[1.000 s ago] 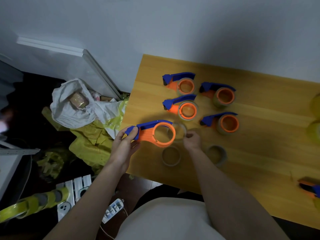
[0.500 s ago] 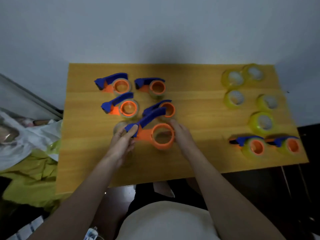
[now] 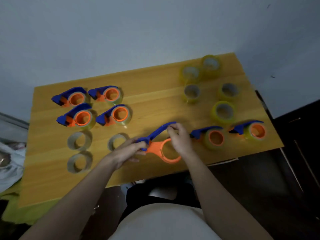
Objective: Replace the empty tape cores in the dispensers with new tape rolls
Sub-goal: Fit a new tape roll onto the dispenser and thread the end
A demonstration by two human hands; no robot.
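Both hands hold a bare dispenser [image 3: 156, 144] over the bench [image 3: 155, 104]: left hand [image 3: 129, 151] grips its handle, right hand [image 3: 180, 137] pinches the blue arm. Left of it lie three empty cores [image 3: 78, 141]; four dispensers [image 3: 76, 116] beyond them look unchanged; two reloaded dispensers [image 3: 214, 137] sit right of it, new rolls [image 3: 223, 111] behind those.

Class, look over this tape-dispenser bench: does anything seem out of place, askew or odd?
Only the held dispenser stands out: its orange ring is bare, with no roll or core, while the left hand and right hand grip it. Three empty cores lie loose at the left.

smooth wooden table [image 3: 155, 101], matt plastic dispenser [image 3: 158, 147], glossy yellowish tape rolls [image 3: 222, 112], dull cardboard-like cores [image 3: 78, 141].
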